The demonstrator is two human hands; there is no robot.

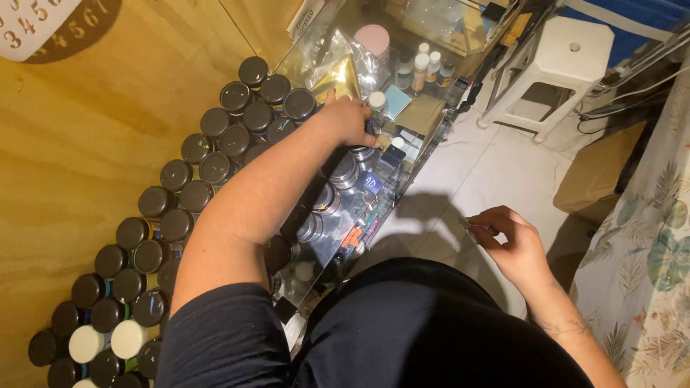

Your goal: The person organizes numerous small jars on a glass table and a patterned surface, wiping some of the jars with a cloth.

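My left hand (350, 118) reaches over the glass shelf (338, 237) and rests among small things at its far part, fingers curled down on something; what they pinch I cannot tell, because the hand covers it. My right hand (512, 241) hangs off the shelf's open edge, above the tiled floor (481, 169), thumb and fingers pressed together on a small thin metal piece (471, 226).

I judge the risk is at my left forearm: it lies just above the round silver tins (343, 172) on the shelf, and beside the shelf stand rows of dark-lidded jars (215, 147), touching each other. A careless pull back could knock a tin off the open edge.

Free room is only on the floor side, toward the white stool (557, 61). The small piece could also slip and fall there.
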